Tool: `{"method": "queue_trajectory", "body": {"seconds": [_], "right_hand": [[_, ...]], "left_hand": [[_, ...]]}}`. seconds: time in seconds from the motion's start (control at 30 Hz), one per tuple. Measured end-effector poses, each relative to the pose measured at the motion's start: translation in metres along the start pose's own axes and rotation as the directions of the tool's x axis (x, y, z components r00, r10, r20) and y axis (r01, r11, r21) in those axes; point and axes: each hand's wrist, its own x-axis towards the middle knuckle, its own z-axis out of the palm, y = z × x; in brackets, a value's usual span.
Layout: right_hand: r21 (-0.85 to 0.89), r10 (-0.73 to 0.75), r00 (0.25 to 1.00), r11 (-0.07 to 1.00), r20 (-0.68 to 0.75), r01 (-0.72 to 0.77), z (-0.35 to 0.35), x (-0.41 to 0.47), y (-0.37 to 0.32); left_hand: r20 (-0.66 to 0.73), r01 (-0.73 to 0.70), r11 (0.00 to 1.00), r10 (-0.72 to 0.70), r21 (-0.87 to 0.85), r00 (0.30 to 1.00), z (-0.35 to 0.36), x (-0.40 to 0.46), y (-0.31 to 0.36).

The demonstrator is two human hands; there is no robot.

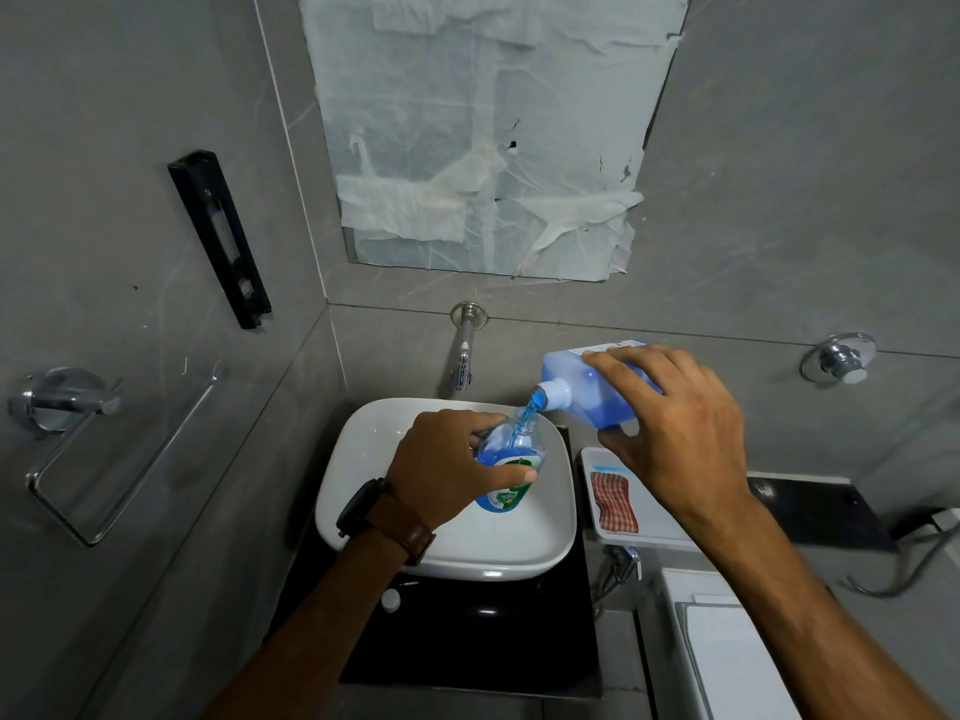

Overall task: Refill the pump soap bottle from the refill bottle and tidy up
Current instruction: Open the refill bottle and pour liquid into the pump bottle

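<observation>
My left hand [447, 467] grips the clear soap bottle [511, 459] over the white basin [363, 459]; the bottle has no pump on it and holds blue liquid. My right hand [675, 433] holds the blue refill bottle [582, 392] tipped on its side, neck pointing left and down. A stream of blue soap [522, 415] runs from its neck into the soap bottle's mouth. A small white cap [390, 600] lies on the black counter in front of the basin. The pump is not in sight.
A wall tap [464, 350] juts out above the basin. A white tray [649, 535] with a red checked cloth [613, 501] sits to the right. A chrome towel ring [104, 459] is on the left wall, a toilet cistern [727, 657] at the lower right.
</observation>
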Motion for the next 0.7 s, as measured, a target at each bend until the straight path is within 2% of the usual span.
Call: {"method": "queue_trajectory", "body": {"seconds": [0.7], "right_hand": [[-0.024,-0.024,0.999,0.999,-0.02,0.024,0.0018,0.0016,0.0054]], "left_hand": [[0.034,-0.008,1.0,0.008,0.008,0.999,0.0007,0.001,-0.0041]]}}
